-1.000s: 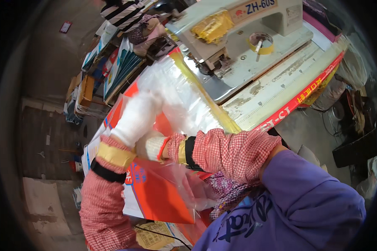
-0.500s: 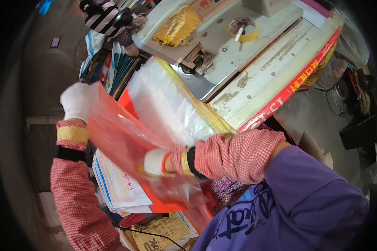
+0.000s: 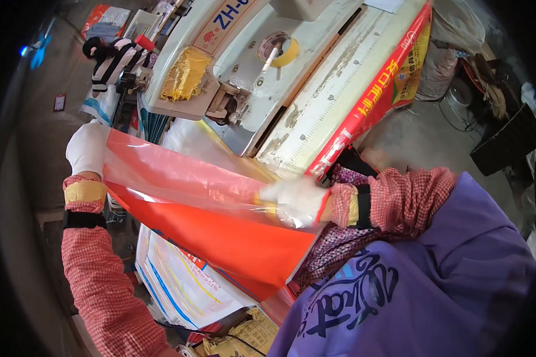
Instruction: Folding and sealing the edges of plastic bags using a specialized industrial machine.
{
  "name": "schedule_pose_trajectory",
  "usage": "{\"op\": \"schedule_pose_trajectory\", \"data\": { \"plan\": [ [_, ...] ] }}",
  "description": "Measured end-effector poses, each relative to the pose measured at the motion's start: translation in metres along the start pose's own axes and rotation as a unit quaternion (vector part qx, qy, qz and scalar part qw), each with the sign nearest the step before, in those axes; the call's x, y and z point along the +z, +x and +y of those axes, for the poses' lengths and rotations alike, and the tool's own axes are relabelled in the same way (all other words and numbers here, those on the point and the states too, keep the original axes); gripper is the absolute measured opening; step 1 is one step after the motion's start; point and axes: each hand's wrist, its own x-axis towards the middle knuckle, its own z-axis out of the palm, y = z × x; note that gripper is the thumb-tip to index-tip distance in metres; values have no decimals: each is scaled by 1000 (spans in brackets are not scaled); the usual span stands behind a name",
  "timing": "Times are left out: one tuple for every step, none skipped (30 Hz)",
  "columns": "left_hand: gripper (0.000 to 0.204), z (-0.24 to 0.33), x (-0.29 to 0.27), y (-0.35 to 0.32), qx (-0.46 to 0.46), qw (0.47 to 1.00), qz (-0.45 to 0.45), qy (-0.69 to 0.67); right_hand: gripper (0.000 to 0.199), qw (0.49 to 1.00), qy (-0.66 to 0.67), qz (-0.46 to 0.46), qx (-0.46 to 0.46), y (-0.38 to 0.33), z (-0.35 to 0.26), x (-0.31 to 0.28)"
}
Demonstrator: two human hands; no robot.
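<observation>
My left hand (image 3: 87, 149), in a white glove, is closed on the left end of a red sack (image 3: 214, 238) and the clear plastic liner (image 3: 178, 169) lying over it. The liner is stretched rightward toward my right hand (image 3: 298, 201), also gloved in white. That hand is on the liner's right part, its fingers closed but partly blurred and covered by shiny film. Beneath the red sack lies a stack of white printed sacks (image 3: 178, 279).
Beyond the sacks stands a pale sewing machine (image 3: 238, 77) with a tape roll (image 3: 280, 50) and a yellow woven scrap (image 3: 187, 74) on it. A red-and-yellow printed strip (image 3: 369, 98) covers the table's edge. Another person (image 3: 116, 62) in striped clothing is at the upper left.
My right hand has moved right and upward, drawing the liner out straight across the red sack. More of the red sack shows. My left hand has shifted slightly left and down.
</observation>
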Motion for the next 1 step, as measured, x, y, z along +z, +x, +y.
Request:
{"op": "schedule_pose_trajectory", "data": {
  "plan": [
    [37,1,-3,-1,-2,1000,-6,4,32,992,75,59,81,16,-19,-13]
  ]
}}
